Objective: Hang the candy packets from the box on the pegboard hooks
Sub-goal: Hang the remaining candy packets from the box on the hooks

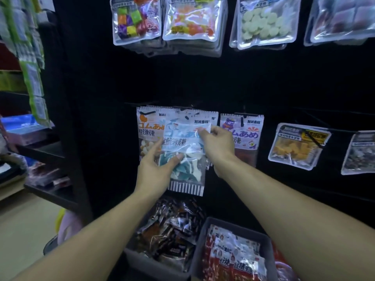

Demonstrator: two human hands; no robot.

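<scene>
A blue and white shark candy packet [183, 142] is held up against the black pegboard [243, 84] in the middle of the view. My left hand [157, 167] grips its lower left part, thumb on the front. My right hand [218, 142] pinches its upper right edge. Behind it hang more of the same blue packets on a hook [183, 108]. An orange packet [147, 130] hangs to its left and a purple one [246, 128] to its right. Whether the held packet's hole sits on the hook is hidden.
Clear candy bags [190, 21] fill the upper row of hooks. A yellow candy bag [296, 147] hangs at the right. Below stand bins of dark wrapped sweets [172, 230] and red packets [233, 258]. Shelves [48, 157] jut out at the left.
</scene>
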